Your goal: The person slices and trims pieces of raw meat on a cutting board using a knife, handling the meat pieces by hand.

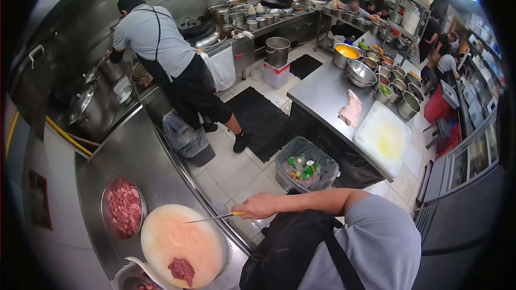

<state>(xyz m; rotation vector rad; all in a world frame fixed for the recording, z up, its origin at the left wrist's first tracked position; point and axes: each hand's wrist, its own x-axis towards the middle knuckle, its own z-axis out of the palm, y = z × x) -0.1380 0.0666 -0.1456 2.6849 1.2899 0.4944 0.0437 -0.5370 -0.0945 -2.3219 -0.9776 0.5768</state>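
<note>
My right hand [258,205] is closed round the yellow handle of a knife [209,218]. Its thin blade points left, over the near edge of a round white cutting board [209,247] stained pink. A small heap of dark red meat [181,271] lies at the board's lower end. Beside the board, an oval metal bowl [142,209] holds many pieces of raw meat [123,209]. Another metal container [122,279], partly cut off at the lower edge, has some meat inside. My left hand is out of view.
A lined bin [334,174] with scraps stands beyond my forearm. A co-worker [161,48] stands at the stoves upper left, near another bin [201,156]. Across the aisle, a steel counter [328,88] bears a white board [381,134], a pink cloth [351,108] and several metal pots.
</note>
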